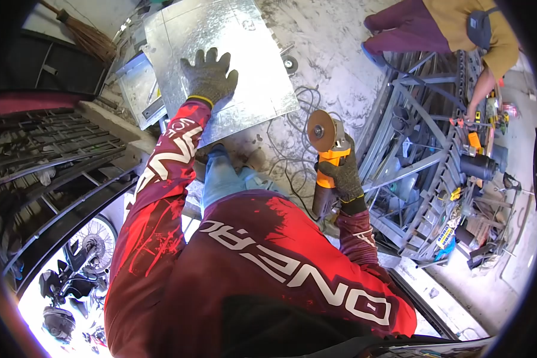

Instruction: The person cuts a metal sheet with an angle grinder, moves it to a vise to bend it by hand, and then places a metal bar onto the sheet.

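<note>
My left hand [210,76], in a grey knit glove with a yellow cuff edge, lies flat with fingers spread on a shiny sheet of metal [253,71]. Thin lines run across the sheet's surface. To the right of the sheet, my right hand [347,174], gloved the same way, is wrapped round an orange and grey angle grinder [333,156]. The grinder's brown disc [322,130] faces up toward me, apart from the sheet's right corner.
A dark cable [289,128] lies in loops on the dusty floor. Steel frames [414,143] are stacked at right, beside a person [441,27] reaching toward a cluttered bench. Metal racks [48,179], a broom [89,37] and a motorcycle [80,268] are at left.
</note>
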{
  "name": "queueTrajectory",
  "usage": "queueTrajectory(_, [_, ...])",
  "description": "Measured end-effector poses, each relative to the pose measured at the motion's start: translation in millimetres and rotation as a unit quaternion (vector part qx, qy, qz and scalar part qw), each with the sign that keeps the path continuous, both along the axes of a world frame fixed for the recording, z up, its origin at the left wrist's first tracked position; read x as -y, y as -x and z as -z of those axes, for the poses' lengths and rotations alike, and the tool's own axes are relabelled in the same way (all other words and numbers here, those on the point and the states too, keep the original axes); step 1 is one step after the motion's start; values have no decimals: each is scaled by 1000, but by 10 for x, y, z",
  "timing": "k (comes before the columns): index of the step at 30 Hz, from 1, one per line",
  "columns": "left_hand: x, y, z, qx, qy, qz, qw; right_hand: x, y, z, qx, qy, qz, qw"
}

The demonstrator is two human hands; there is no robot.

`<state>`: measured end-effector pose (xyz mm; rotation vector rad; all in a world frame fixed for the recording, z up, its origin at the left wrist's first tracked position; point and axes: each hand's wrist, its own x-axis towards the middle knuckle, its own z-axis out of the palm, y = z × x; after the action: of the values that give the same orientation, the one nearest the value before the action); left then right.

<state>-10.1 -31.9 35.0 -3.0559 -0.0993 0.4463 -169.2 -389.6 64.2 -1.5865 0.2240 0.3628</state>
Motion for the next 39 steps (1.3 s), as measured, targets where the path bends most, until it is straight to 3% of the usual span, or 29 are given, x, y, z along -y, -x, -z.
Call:
queueTrajectory(2, [42, -157, 28, -69, 3, -8, 998, 4, -47, 26, 3, 21, -26, 999])
queueTrajectory(4, [53, -292, 344, 33, 7, 1, 999, -53, -127, 9, -18, 41, -48, 998])
queueTrajectory(5, [36, -298, 492, 28, 11, -1, 1000, -77, -167, 11, -23, 44, -50, 998])
queueTrajectory(7, [57, -227, 644, 209, -22, 4, 978, -94, -196, 20, -34, 53, -65, 996])
queueTrajectory(13, [53, -276, 726, 177, -41, -11, 983, -169, -351, 39, -56, 67, -84, 993])
queueTrajectory(39, [37, -298, 764, 246, 39, -14, 968, -183, -618, 430, -60, 138, -179, 972])
